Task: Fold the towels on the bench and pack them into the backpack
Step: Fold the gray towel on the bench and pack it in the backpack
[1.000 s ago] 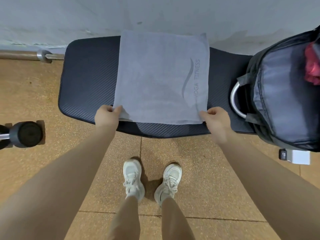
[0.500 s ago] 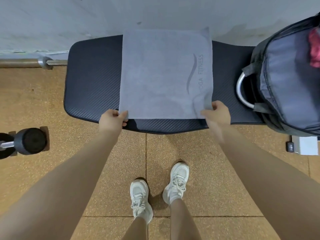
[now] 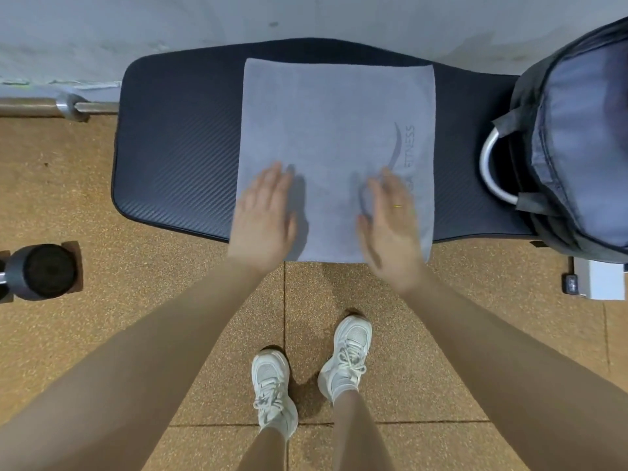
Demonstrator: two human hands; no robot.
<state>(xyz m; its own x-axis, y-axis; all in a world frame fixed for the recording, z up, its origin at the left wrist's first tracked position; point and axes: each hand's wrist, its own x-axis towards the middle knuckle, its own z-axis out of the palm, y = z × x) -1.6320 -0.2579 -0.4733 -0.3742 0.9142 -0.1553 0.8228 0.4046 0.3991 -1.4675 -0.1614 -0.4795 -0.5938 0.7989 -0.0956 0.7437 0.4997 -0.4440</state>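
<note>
The grey fitness towel [image 3: 336, 147] now lies flat across the bench [image 3: 176, 158]; you've let go of its near corners, and your left hand [image 3: 263, 220] and right hand [image 3: 390, 222] rest flat-fingered on it, smoothing. Folding comes next; the backpack [image 3: 574, 137] waits at the right.

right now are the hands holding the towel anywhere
Nothing is held. The left hand and right hand have straight fingers over the near part of the grey square cloth towel, with no grip on any edge or corner.
</note>
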